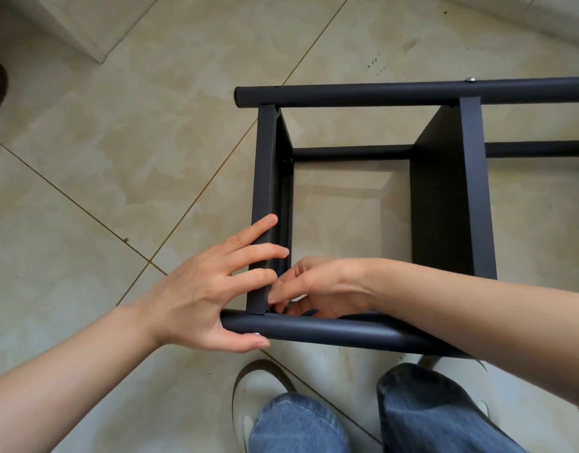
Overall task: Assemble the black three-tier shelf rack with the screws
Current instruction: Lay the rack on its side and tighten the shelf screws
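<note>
Two bare hands work at one corner of the black shelf rack (441, 204), which lies on its side on the beige tiled floor (118, 174). The landmark here is the near tube (330, 331) of the rack, the round black post closest to the person.

At the left end of the near tube, the left hand (199, 289) holds the corner. Its thumb lies under the tube, next to a small silver screw head (257, 334) on the tube's near side. Its fingers are straight and spread apart, and they rest on the end shelf panel (265, 191), which goes away from the near tube toward the far tube (396, 93).

Just beyond the near tube, inside the frame, the right hand (317, 289) reaches to the same corner. Its fingertips (275, 295) are curled together where the end panel meets the tube. They seem to pinch something small, but I cannot tell what it is, because it is hidden.

Further right along the near tube, a second shelf panel (445, 197) stands between the two tubes. On the far tube, above this panel, another silver screw (470, 80) is visible.

On the person's side of the near tube, two knees in blue jeans (422, 416) and a light shoe (255, 393) are seen on the floor.
</note>
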A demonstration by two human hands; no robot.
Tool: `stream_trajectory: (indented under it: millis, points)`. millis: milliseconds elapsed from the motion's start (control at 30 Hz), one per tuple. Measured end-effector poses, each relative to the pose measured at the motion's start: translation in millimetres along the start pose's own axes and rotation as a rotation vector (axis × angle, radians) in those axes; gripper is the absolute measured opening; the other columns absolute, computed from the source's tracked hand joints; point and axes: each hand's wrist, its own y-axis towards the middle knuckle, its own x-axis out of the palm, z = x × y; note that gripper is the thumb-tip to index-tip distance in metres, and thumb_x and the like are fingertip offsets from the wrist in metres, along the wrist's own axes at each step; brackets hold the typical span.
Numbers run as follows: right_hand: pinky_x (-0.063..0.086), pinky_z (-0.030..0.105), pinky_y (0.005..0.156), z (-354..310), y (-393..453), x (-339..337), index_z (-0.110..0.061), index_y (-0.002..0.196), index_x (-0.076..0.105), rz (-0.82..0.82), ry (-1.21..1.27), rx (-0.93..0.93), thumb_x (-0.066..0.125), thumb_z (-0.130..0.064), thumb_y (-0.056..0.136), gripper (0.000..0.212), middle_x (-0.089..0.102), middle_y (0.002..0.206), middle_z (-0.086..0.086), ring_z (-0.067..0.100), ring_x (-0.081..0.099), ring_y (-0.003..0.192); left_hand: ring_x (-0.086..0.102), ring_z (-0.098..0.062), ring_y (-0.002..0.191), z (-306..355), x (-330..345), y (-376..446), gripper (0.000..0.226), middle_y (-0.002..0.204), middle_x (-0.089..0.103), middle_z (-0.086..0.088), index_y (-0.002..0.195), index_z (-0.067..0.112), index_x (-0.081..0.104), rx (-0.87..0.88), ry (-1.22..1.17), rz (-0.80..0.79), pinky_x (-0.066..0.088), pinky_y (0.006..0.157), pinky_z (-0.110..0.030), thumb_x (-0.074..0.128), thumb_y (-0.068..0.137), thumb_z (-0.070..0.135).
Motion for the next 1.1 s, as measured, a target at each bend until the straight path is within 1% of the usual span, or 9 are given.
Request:
stream_trajectory:
  millis: [100,233,367,467,600,800,900,1000,1100]
  points:
    - [0.045,0.036,0.083,1.3,2.2,3.2,-0.016,0.070,0.070,0.000,0.006,-0.013,0.065,-0.016,0.091,0.021,0.063,0.076,0.005,0.016,0.061,0.068,0.020,-0.032,0.153,-0.2,0.4,0.6,0.055,0.144,0.050,-0.007,0.108,0.008,0.067,0.004,-0.002,0.002,0.029,0.117,-0.024,0.067,0.085,0.058]
    - [0.047,0.029,0.074,-0.8,-3.2,-0.5,-0.016,0.073,0.072,-0.018,-0.007,0.009,0.066,-0.019,0.092,0.020,0.065,0.073,0.002,0.014,0.061,0.067,0.020,-0.032,0.153,-0.4,0.4,-0.8,0.056,0.143,0.052,-0.008,0.107,0.007,0.068,-0.001,-0.003,0.004,0.032,0.116,-0.027,0.067,0.085,0.059]
    - [0.046,0.033,0.081,-0.3,-5.1,-3.4,-0.019,0.071,0.075,-0.013,-0.011,0.024,0.069,-0.023,0.091,0.022,0.065,0.072,0.002,0.014,0.061,0.069,0.020,-0.032,0.153,0.0,0.4,-0.7,0.058,0.142,0.053,-0.009,0.107,0.006,0.068,-0.005,-0.007,0.007,0.033,0.115,-0.027,0.067,0.085,0.059]
    - [0.045,0.036,0.085,0.3,-0.5,0.7,-0.018,0.072,0.073,0.008,0.011,0.013,0.067,-0.018,0.091,0.020,0.064,0.074,0.003,0.016,0.060,0.070,0.020,-0.032,0.153,0.6,-0.1,-0.3,0.057,0.143,0.051,-0.007,0.107,0.006,0.068,-0.002,-0.011,0.008,0.035,0.114,-0.029,0.067,0.085,0.059]
    - [0.045,0.034,0.081,1.9,3.5,3.0,-0.021,0.060,0.072,0.012,0.009,-0.015,0.064,-0.015,0.092,0.033,0.065,0.069,0.001,0.014,0.060,0.067,0.020,-0.031,0.153,0.7,0.0,0.1,0.056,0.144,0.050,-0.006,0.107,0.007,0.068,0.004,-0.014,0.012,0.035,0.115,-0.030,0.068,0.085,0.058]
    - [0.049,0.030,0.075,1.2,-3.4,-3.9,-0.012,0.081,0.072,-0.018,0.015,-0.001,0.067,-0.014,0.091,0.011,0.065,0.078,0.003,0.013,0.061,0.068,0.020,-0.032,0.153,0.1,0.3,0.6,0.056,0.142,0.052,-0.009,0.106,0.006,0.067,-0.002,-0.008,0.006,0.031,0.116,-0.026,0.067,0.086,0.059]
    - [0.048,0.029,0.074,0.3,-3.4,-2.7,-0.009,0.087,0.069,-0.014,-0.001,0.002,0.066,-0.014,0.091,0.007,0.064,0.074,0.003,0.013,0.059,0.066,0.020,-0.033,0.153,0.3,0.7,0.5,0.056,0.142,0.052,-0.009,0.106,0.006,0.067,0.002,-0.004,0.010,0.030,0.116,-0.024,0.067,0.086,0.058]
    - [0.046,0.033,0.079,-1.0,-3.2,-1.3,-0.011,0.081,0.068,-0.001,0.005,0.015,0.067,-0.015,0.091,0.011,0.062,0.069,0.003,0.016,0.058,0.067,0.021,-0.033,0.152,0.2,1.1,0.3,0.056,0.142,0.053,-0.010,0.106,0.006,0.067,0.003,0.002,0.012,0.029,0.116,-0.024,0.068,0.085,0.058]
    - [0.048,0.030,0.073,-1.5,-3.1,-0.7,-0.014,0.070,0.068,0.017,0.007,0.028,0.067,-0.014,0.091,0.021,0.061,0.065,0.002,0.015,0.059,0.064,0.021,-0.033,0.152,-0.3,1.6,-0.3,0.057,0.142,0.053,-0.010,0.107,0.005,0.067,0.004,0.003,0.014,0.033,0.115,-0.027,0.069,0.084,0.057]
